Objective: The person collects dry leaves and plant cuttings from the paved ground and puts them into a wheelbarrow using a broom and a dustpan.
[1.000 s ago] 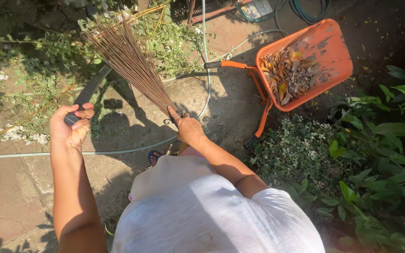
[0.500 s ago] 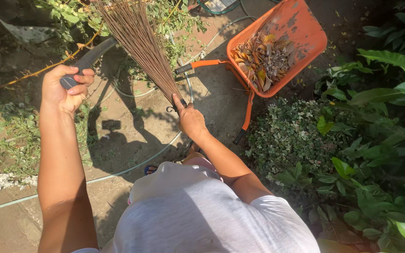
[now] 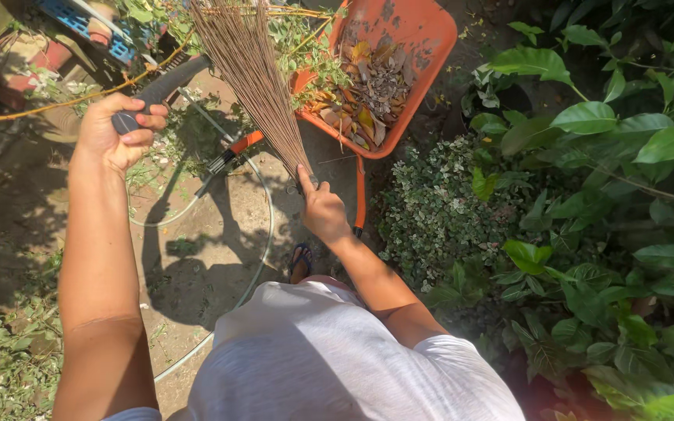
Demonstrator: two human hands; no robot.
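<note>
Over wheelbarrow [image 3: 423,47] | right hand [image 3: 323,210] grip closed, stick broom [image 3: 255,78] | left hand [image 3: 118,131] grip closed, dark handle [image 3: 157,90]

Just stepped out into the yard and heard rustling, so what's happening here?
A person stands on the paved ground with both arms raised. The right hand grips the bound end of a stick broom, bristles pointing up and away. The left hand holds a dark curved handle that runs into leafy cuttings. Just beyond sits an orange wheelbarrow with dry leaves in it. A hose loops across the ground.
</note>
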